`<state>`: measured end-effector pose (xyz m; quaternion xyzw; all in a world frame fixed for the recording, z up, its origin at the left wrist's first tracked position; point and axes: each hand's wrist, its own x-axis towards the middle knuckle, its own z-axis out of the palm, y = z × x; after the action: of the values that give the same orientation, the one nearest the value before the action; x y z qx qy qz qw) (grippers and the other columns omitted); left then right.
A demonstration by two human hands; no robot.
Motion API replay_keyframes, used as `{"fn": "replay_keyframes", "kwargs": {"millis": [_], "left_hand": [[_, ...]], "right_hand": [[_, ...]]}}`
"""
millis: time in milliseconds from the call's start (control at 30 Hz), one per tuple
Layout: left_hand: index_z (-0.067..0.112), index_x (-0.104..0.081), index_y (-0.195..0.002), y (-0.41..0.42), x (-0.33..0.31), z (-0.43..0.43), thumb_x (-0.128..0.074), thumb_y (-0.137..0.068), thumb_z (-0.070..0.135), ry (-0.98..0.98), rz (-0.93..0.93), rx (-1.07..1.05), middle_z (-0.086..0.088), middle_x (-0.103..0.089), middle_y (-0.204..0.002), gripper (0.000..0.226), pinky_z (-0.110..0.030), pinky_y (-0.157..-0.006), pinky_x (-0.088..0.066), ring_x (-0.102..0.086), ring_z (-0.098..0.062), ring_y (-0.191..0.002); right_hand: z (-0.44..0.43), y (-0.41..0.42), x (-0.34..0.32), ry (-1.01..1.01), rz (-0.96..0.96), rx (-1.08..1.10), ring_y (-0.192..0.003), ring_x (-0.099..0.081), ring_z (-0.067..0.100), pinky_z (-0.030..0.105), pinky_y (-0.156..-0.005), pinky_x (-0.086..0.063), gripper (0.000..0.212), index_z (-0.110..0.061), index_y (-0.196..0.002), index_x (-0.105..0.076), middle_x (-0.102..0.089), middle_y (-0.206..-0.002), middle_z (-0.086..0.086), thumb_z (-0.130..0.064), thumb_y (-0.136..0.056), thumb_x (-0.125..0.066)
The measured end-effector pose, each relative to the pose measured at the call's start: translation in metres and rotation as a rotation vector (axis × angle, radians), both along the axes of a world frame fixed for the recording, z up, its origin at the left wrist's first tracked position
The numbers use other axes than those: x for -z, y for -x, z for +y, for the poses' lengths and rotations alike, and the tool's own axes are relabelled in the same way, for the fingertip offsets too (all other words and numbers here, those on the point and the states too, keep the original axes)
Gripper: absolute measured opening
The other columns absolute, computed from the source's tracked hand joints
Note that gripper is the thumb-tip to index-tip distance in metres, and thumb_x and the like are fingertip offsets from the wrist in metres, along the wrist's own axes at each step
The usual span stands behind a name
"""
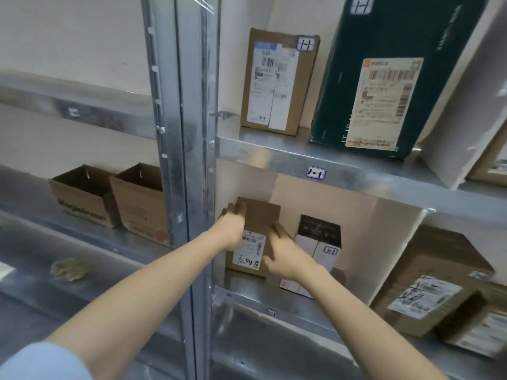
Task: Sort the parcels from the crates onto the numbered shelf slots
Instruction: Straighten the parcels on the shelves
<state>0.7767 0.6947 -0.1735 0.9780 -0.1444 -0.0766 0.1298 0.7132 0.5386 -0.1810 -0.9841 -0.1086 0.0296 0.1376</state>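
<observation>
Head view of a metal rack. We see both arms reaching forward into the bay just right of the grey upright post (183, 133).

The left grip (233, 226) grasps the brown parcel (262, 215) at its upper left corner, fingers curled over the top edge. The right grip (285, 256) grasps the same parcel along its right side, fingers on the edge and thumb towards the front face.

The parcel stands upright at the far left of the lower shelf (247, 293), close to the post. Its white label (251, 250), with barcode and handwriting, faces us. We cannot tell whether its base rests fully on the shelf.

Just right of it stands a black-and-white box (319, 234) carrying a tag (330, 250) marked 2-1. Whether the two boxes touch is hidden by the right grip.

Further right on this level lies a large cardboard box (433, 278).

The upper shelf (274, 157) bears a slot tag (316, 173) on its front rim. On it stand a brown box (277, 80) and, to its right, a dark green box (397, 75) leaning left.

In the left bay, two open cartons (82, 196) (142, 201) sit side by side.
</observation>
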Motion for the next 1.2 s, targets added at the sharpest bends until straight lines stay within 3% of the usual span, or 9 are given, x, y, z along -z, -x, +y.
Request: {"fn": "replay_keyframes", "kwargs": {"millis": [133,300,467,567,667,733,933,1100,1200], "left_hand": [[-0.004,-0.007,-0.152,-0.009,0.006,0.001,-0.051,-0.092,0.003,-0.037,0.081,0.023,-0.028,-0.023,-0.152,0.075,-0.036,-0.112,-0.035,-0.032,-0.037,-0.139],[-0.006,0.011,-0.149,-0.012,0.011,0.004,-0.054,-0.092,0.008,-0.062,0.080,0.055,-0.033,0.005,-0.156,0.088,-0.033,-0.117,-0.024,-0.009,-0.039,-0.147],[0.007,0.017,-0.152,-0.011,0.008,0.003,-0.053,-0.092,0.002,-0.080,0.083,0.098,-0.027,0.017,-0.157,0.092,-0.040,-0.120,-0.018,0.006,-0.039,-0.148],[0.017,0.019,-0.152,-0.010,0.001,0.005,-0.053,-0.089,-0.004,-0.040,0.041,0.112,-0.019,0.020,-0.158,0.097,-0.040,-0.121,-0.015,0.010,-0.034,-0.148],[0.021,0.014,-0.153,-0.003,-0.015,-0.003,-0.053,-0.086,-0.004,-0.006,-0.001,0.183,-0.020,0.008,-0.161,0.099,-0.038,-0.116,-0.029,-0.012,-0.037,-0.147],[0.029,0.015,-0.153,0.003,-0.022,-0.016,-0.052,-0.085,-0.004,-0.005,-0.009,0.236,-0.017,-0.007,-0.161,0.101,-0.043,-0.109,-0.038,-0.026,-0.039,-0.142],[0.039,0.017,-0.150,0.020,-0.021,-0.061,-0.050,-0.084,-0.003,-0.013,0.035,0.361,-0.011,-0.003,-0.163,0.103,-0.048,-0.119,-0.019,-0.001,-0.034,-0.149],[0.029,0.006,-0.155,0.026,-0.021,-0.084,-0.053,-0.093,0.009,0.013,0.068,0.399,-0.012,-0.015,-0.160,0.087,-0.043,-0.111,-0.035,-0.022,-0.037,-0.144],[0.027,0.004,-0.155,0.020,-0.020,-0.090,-0.052,-0.092,0.002,-0.007,0.071,0.391,-0.014,-0.020,-0.158,0.089,-0.040,-0.108,-0.040,-0.032,-0.034,-0.139]], "right_hand": [[-0.002,0.004,0.004,-0.019,0.001,0.014,-0.122,-0.051,0.031,0.031,-0.101,-0.044,0.080,-0.016,-0.155,-0.011,-0.002,-0.161,0.011,-0.020,-0.091,-0.059],[0.002,0.001,0.011,-0.032,-0.008,0.033,-0.106,-0.060,0.029,0.027,-0.090,-0.046,0.089,-0.020,-0.155,-0.001,0.005,-0.161,0.009,-0.020,-0.089,-0.060],[0.005,0.002,0.007,-0.046,-0.049,0.076,-0.131,-0.046,0.032,0.033,-0.106,-0.040,0.080,-0.014,-0.155,-0.010,-0.003,-0.161,0.011,-0.027,-0.092,-0.059],[0.000,0.008,0.000,-0.051,-0.141,0.113,-0.131,-0.045,0.034,0.036,-0.105,-0.039,0.073,-0.012,-0.153,-0.017,-0.018,-0.157,0.013,-0.030,-0.094,-0.057],[-0.009,0.021,-0.007,-0.025,-0.283,0.221,-0.122,-0.049,0.033,0.039,-0.101,-0.039,0.067,-0.010,-0.150,-0.023,-0.039,-0.142,0.014,-0.032,-0.094,-0.055],[-0.019,0.030,-0.009,0.035,-0.365,0.306,-0.124,-0.046,0.032,0.039,-0.103,-0.034,0.066,-0.010,-0.148,-0.026,-0.041,-0.140,0.013,-0.036,-0.094,-0.054],[-0.057,0.047,0.002,0.078,-0.291,0.463,-0.134,-0.034,0.035,0.041,-0.110,-0.030,0.078,-0.012,-0.151,-0.018,-0.030,-0.150,0.017,-0.040,-0.089,-0.057],[-0.075,0.046,0.010,0.056,-0.197,0.497,-0.134,-0.037,0.037,0.042,-0.110,-0.033,0.084,-0.010,-0.153,-0.008,-0.029,-0.149,0.020,-0.045,-0.093,-0.053],[-0.079,0.038,0.012,-0.006,-0.135,0.479,-0.129,-0.044,0.038,0.042,-0.106,-0.039,0.086,-0.012,-0.155,-0.003,-0.027,-0.150,0.020,-0.044,-0.093,-0.054]]}}
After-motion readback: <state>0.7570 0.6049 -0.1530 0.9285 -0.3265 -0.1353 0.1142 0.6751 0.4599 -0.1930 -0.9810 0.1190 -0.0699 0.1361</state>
